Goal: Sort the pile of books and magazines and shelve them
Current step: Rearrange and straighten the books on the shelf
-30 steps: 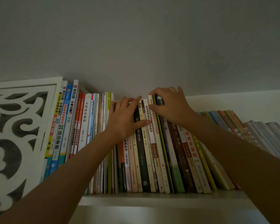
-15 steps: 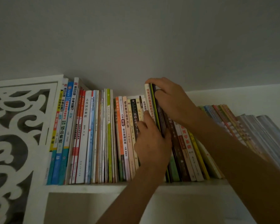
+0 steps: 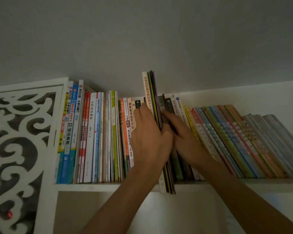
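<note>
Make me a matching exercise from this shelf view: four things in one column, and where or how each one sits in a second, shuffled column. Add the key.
Column 1
1. raised bundle of thin books
2. left hand
3. right hand
4. carved white panel

Column 2
A. far left end of the shelf
B. just right of the raised bundle
C. sticks up above its neighbours
D. wrapped round the bundle from the left

Pairs: 1-C, 2-D, 3-B, 4-A
</note>
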`<state>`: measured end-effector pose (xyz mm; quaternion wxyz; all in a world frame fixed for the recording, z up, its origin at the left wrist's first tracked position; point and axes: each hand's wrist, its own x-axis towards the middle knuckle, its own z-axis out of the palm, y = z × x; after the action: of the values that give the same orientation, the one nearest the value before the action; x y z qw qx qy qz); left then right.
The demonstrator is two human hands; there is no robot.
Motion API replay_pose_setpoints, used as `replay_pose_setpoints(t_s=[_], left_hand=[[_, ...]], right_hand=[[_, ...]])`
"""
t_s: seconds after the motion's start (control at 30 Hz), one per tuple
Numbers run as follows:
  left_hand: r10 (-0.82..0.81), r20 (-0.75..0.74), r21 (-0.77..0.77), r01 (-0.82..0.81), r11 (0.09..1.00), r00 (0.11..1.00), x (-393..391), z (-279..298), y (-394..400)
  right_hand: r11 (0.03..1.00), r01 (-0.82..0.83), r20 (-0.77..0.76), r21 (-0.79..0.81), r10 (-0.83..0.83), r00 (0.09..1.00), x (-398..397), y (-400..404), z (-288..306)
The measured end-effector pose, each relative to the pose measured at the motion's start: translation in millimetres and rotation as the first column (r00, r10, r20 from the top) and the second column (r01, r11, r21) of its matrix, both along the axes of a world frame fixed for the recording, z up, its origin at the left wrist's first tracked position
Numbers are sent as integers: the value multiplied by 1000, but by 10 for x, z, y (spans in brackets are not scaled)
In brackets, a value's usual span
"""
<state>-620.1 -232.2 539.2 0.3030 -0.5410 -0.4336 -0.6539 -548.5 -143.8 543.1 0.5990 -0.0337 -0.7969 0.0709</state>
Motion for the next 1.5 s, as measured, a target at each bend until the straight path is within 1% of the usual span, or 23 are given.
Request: replay_pose_setpoints(t_s=[0.1, 0.13, 0.17, 0.23, 0.27, 0.3, 0.37, 0.47, 0.53, 0.6, 0.67, 0.8, 0.83, 0.87, 0.9, 0.93, 0.97, 1.0, 1.07, 1.1, 1.27, 1.4, 1.5], left_hand=[[41, 78, -26, -39, 999, 996, -5, -99, 35], [20, 121, -41, -15, 999, 992, 7, -123, 52], [-54, 167, -57, 64, 996, 984, 31, -154, 65], [-211, 279, -75, 240, 968, 937, 92, -236, 75], [-227, 309, -80, 263, 962, 924, 116, -277, 60], [-217, 309, -77, 251, 965, 926, 121, -309, 49], [-199, 259, -52, 220, 974, 945, 108, -324, 17], [-190, 220, -68, 210, 975, 957, 80, -316, -73], [-222, 216, -56, 239, 969, 951, 63, -319, -144], [-258, 210, -43, 273, 961, 943, 50, -328, -244], [-281, 224, -35, 296, 955, 933, 6, -343, -367], [-292, 246, 0, 302, 953, 924, -146, -434, -660], [-287, 247, 6, 295, 956, 925, -189, -450, -728], [-280, 253, 7, 288, 958, 926, -234, -458, -781], [-278, 262, 3, 287, 958, 924, -278, -462, -826], [-283, 273, 1, 293, 956, 919, -324, -466, -866], [-291, 286, 4, 302, 953, 913, -366, -470, -905], [-292, 296, 10, 303, 953, 909, -410, -472, -939], [-285, 307, 20, 293, 956, 908, -486, -476, -998], [-285, 311, 22, 293, 956, 907, -514, -471, -1023], [-293, 338, 38, 298, 954, 894, -636, -449, -1017], [-281, 319, 37, 284, 958, 905, -664, -455, -1008], [-289, 315, 29, 296, 955, 904, -699, -451, -1000]], right_hand=[[997, 61, 14, 41, -62, 998, -67, 111, -74], [996, 86, 18, 38, -86, 996, -72, 142, -102], [996, 81, 15, 25, -81, 997, -72, 157, -127], [997, 79, 0, 19, -79, 997, -64, 168, -175], [993, 113, 1, 28, -113, 994, -57, 164, -200], [986, 159, 8, 48, -159, 987, -47, 159, -226], [972, 217, 29, 88, -220, 975, -37, 147, -249], [965, 243, 49, 100, -249, 967, -35, 109, -272], [969, 231, 44, 83, -235, 971, -52, 57, -290], [985, 156, 24, 70, -158, 987, -83, -6, -308], [991, 124, -7, 55, -124, 992, -100, -110, -330], [971, 203, -93, 127, -192, 977, -135, -334, -358], [960, 253, -129, 120, -238, 963, -162, -351, -370], [933, 345, -168, 104, -325, 931, -198, -348, -376], [877, 473, -202, 82, -450, 870, -237, -326, -379], [799, 600, -212, 46, -579, 787, -277, -297, -383], [723, 691, -166, -8, -682, 712, -312, -269, -386], [660, 749, -78, -64, -751, 655, -342, -240, -386], [567, 814, 64, -129, -814, 577, -383, -175, -377], [539, 831, 88, -138, -829, 553, -398, -153, -367], [480, 865, 106, -142, -862, 496, -471, -138, -376], [488, 850, 71, -199, -858, 509, -592, -143, -293], [478, 848, 81, -231, -859, 506, -667, -120, -219]])
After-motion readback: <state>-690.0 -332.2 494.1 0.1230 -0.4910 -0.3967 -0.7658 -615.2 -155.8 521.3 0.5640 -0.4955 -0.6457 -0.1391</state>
